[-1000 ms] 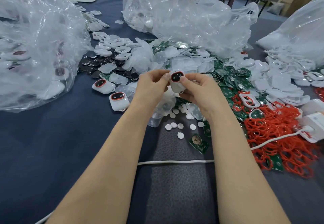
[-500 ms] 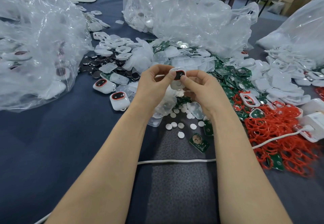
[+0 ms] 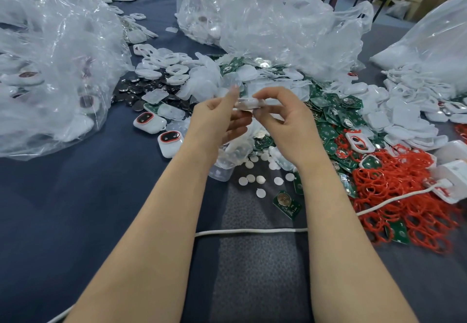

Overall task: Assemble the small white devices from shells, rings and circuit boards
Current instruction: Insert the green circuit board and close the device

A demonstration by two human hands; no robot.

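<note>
A small white device (image 3: 250, 103) is held edge-on above the parts pile. My right hand (image 3: 285, 120) pinches its right end between thumb and forefinger. My left hand (image 3: 217, 120) is beside its left end, thumb straight and touching it, fingers loosely spread beneath. Two finished devices (image 3: 149, 120) (image 3: 170, 141) with red-ringed dark windows lie on the blue cloth to the left. Green circuit boards (image 3: 328, 125) are heaped behind my right hand, red rings (image 3: 404, 196) at the right, white shells (image 3: 404, 123) beyond them.
Large clear plastic bags (image 3: 50, 69) (image 3: 265, 19) stand left and behind the pile. Small white discs (image 3: 260, 179) and a loose board (image 3: 286, 202) lie near my wrists. A white cable (image 3: 252, 231) crosses under my forearms. Dark round cells (image 3: 131, 92) lie at the left.
The device has been turned from window-up to flat and edge-on. My left hand has loosened from a pinch to spread fingers; both hands rose slightly.
</note>
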